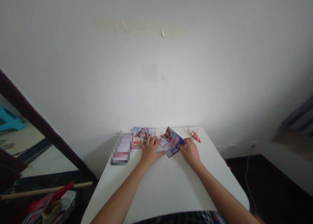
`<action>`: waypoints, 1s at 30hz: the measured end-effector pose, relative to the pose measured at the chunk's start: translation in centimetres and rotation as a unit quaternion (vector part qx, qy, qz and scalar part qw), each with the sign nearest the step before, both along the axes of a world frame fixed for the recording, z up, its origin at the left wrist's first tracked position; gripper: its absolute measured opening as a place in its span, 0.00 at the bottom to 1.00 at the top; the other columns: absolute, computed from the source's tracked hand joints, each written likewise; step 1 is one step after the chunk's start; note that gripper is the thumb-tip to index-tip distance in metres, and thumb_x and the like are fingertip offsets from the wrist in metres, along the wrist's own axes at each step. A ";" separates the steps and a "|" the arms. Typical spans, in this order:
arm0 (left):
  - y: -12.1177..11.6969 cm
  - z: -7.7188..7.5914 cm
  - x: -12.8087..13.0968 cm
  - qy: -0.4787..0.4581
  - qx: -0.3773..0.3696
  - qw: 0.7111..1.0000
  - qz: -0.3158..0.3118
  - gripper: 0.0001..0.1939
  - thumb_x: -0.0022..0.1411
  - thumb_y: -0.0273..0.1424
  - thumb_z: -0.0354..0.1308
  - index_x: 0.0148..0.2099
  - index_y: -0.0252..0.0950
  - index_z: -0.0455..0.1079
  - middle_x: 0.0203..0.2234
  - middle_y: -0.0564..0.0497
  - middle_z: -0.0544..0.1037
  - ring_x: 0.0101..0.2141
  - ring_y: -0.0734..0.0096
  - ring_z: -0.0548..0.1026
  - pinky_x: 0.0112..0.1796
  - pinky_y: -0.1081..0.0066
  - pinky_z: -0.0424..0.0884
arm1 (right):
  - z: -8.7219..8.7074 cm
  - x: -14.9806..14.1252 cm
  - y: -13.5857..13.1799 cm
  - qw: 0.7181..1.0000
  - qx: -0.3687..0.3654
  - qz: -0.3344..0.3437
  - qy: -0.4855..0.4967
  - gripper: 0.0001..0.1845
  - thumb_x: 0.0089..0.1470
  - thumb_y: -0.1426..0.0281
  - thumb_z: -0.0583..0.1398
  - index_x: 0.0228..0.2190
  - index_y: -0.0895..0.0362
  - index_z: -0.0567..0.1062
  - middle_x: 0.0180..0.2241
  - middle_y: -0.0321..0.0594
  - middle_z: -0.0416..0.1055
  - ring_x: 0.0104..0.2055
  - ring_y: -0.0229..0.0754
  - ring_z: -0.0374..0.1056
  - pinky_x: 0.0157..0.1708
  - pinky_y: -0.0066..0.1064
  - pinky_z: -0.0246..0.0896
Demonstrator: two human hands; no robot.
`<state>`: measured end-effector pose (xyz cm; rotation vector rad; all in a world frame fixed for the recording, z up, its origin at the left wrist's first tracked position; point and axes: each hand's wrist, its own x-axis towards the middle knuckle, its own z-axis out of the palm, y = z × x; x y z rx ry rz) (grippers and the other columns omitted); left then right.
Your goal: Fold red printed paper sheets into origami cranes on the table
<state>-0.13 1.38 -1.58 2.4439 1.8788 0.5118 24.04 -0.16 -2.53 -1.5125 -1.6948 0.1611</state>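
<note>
A blue printed leaflet [171, 142] lies turned at an angle on the white table, one corner folded or raised at its far end. My right hand [191, 151] pinches the leaflet's right edge between thumb and fingers. Spread and lying flat, my left hand [151, 150] has its thumb against the near left edge of the leaflet. Its other fingers reach over a second colourful flyer [144, 133] and cover part of it. Beyond my right hand is a folded red and white paper crane [195, 134].
The white table [156, 188] stands against a wall [195, 70] with tape marks. A blurred-out phone-like object [122, 147] lies at the table's left. A dark-framed mirror [46, 126] leans at left, above a bag of items [53, 204]. A cable [246, 175] hangs at right.
</note>
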 end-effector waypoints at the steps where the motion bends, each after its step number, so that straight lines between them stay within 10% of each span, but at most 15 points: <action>1: 0.0 0.0 0.0 0.001 -0.001 1.000 -0.005 0.34 0.57 0.56 0.59 0.64 0.56 0.64 0.67 0.48 0.62 0.67 0.41 0.53 0.61 0.27 0.39 | -0.2 0.0 0.0 1.000 -0.003 -0.015 -0.009 0.03 0.53 0.69 0.59 0.30 0.54 0.68 0.37 0.41 0.69 0.39 0.45 0.69 0.43 0.37 0.65; 10: 0.0 -0.2 -0.2 -0.005 0.001 1.000 -0.023 0.29 0.58 0.56 0.58 0.61 0.60 0.68 0.68 0.50 0.60 0.67 0.38 0.51 0.60 0.25 0.35 | -0.3 -0.6 0.1 0.992 0.068 -0.022 -0.100 0.32 0.56 0.73 0.58 0.62 0.51 0.63 0.57 0.52 0.61 0.57 0.53 0.61 0.56 0.49 0.62; 18: -0.1 -0.3 -0.3 -0.003 0.000 0.999 -0.043 0.28 0.62 0.52 0.55 0.64 0.61 0.64 0.69 0.51 0.58 0.68 0.38 0.49 0.59 0.23 0.34 | -0.1 -0.1 -0.1 0.968 0.001 0.093 -0.233 0.22 0.60 0.73 0.55 0.52 0.43 0.74 0.60 0.39 0.67 0.66 0.55 0.54 0.65 0.67 0.35; 30: -0.4 1.0 -1.1 -0.019 -0.049 0.994 -0.101 0.20 0.66 0.43 0.53 0.59 0.68 0.67 0.66 0.65 0.63 0.69 0.44 0.48 0.58 0.21 0.27 | 0.7 0.6 -0.4 0.967 -0.056 0.163 -0.185 0.19 0.60 0.63 0.60 0.53 0.45 0.75 0.56 0.44 0.69 0.60 0.51 0.61 0.64 0.58 0.45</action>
